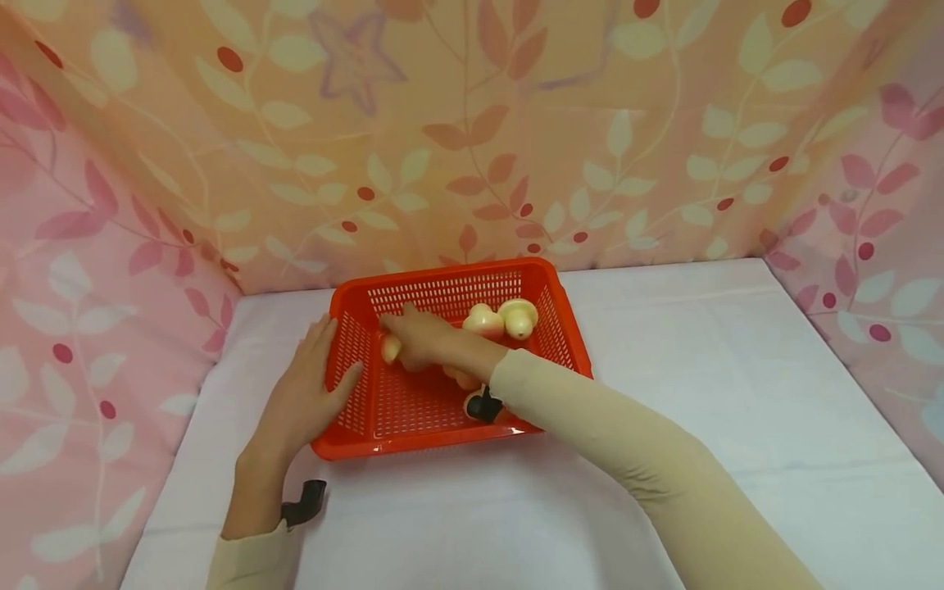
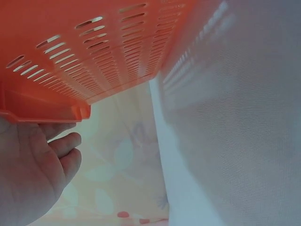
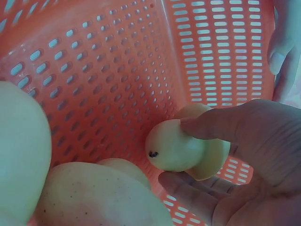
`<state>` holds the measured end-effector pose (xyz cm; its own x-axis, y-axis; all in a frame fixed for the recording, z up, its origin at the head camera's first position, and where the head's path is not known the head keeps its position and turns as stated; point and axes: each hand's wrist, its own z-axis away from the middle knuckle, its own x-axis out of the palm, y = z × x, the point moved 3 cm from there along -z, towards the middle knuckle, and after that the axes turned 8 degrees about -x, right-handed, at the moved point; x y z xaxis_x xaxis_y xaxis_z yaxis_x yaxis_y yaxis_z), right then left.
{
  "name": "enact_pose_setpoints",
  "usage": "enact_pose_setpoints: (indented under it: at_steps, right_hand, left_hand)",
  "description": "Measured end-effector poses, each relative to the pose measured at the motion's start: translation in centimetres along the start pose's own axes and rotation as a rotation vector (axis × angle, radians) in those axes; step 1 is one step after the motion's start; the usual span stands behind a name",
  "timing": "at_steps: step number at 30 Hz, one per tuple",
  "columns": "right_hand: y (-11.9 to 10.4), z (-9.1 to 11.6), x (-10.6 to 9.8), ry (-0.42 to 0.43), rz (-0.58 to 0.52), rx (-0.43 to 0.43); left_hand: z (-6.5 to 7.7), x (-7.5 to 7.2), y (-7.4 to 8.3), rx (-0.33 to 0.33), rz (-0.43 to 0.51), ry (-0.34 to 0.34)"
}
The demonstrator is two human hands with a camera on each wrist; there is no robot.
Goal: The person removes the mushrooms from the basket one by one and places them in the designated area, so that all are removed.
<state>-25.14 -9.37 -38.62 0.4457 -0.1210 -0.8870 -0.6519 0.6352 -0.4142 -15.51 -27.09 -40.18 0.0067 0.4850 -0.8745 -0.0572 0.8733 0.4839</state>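
Observation:
A red plastic basket [image 1: 442, 447] with slotted walls stands on the white cloth. At its left wall, my left hand [image 1: 298, 397] holds the rim, with the thumb on the inner side and the fingers along the outside. My right hand [image 1: 424, 338] reaches into the left part of the basket. Its thumb and fingers hold a pale yellow mushroom-shaped piece [image 3: 174, 146] with a dark spot on its rounded end. Another pale mushroom-shaped piece [image 1: 519, 319] and a pale, pink-tinged rounded piece [image 1: 483, 319] lie at the basket's back right.
Under the right forearm another rounded piece [image 1: 463, 377] is partly hidden. A speckled pale piece [image 3: 99, 197] lies close to the right wrist camera. White cloth [image 1: 686, 352] covers the table, and floral curtains [image 1: 472, 139] hang behind and at both sides.

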Motion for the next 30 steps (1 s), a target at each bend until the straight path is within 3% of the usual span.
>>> enact_pose_setpoints:
  at_steps: [13, 20, 30]
  right_hand:
    - [0.7, -0.5, -0.1, 0.035, 0.002, -0.068]
    - [0.6, -0.3, 0.0, 0.025, 0.005, -0.105]
    - [0.6, 0.7, -0.6, 0.055, -0.023, -0.078]
  left_hand:
    - [-0.1, -0.2, 0.0, -0.01, 0.057, -0.048]
    - [0.0, -0.1, -0.2, 0.004, 0.077, -0.033]
    - [-0.3, -0.3, -0.3, 0.006, 0.068, -0.035]
